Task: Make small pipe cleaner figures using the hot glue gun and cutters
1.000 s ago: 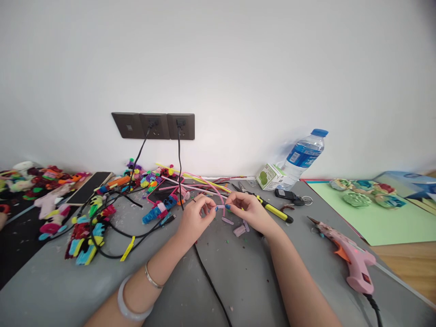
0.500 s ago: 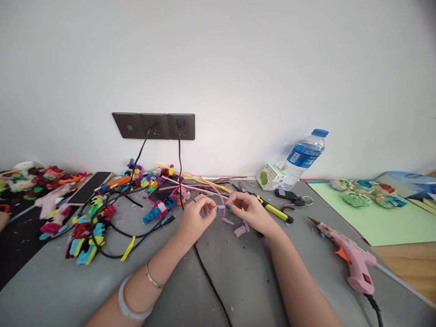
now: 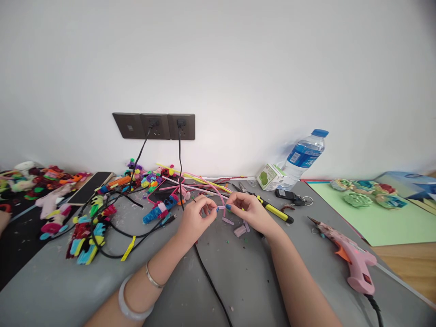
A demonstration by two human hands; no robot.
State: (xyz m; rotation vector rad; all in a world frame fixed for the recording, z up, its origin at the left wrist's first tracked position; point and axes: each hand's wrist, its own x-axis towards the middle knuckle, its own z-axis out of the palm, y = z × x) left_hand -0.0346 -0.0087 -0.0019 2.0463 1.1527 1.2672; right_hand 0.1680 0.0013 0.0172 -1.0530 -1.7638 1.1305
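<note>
The person's left hand (image 3: 197, 218) and right hand (image 3: 248, 210) meet above the middle of the grey tabletop (image 3: 170, 284), thumbs and fingertips close together. Between them is a small pale purple strip (image 3: 221, 207); the fingers of each hand are pinched closed on one end of it, leaving a short length showing in the gap. A pink stem (image 3: 218, 190) arches just beyond, on the far side of the strip.

Just nearer than the right hand lie a few short purple pieces (image 3: 239, 231). A yellow-handled tool (image 3: 279, 212) rests to the right of that hand, and farther right lies a pink glue gun (image 3: 359, 265), its nozzle pointing to the far left. On the far side stand a green-and-white box (image 3: 268, 177) and a tilted water bottle (image 3: 304, 156), with a car key (image 3: 286, 195) in front of them.

To the left of the left hand lies a blue fuzzy figure (image 3: 158, 211); farther left, a black cable (image 3: 112, 231) loops over more colourful fuzzy figures (image 3: 86, 243). At the far right, crinkled rosettes (image 3: 357, 199) lie on light green paper (image 3: 395, 227).
</note>
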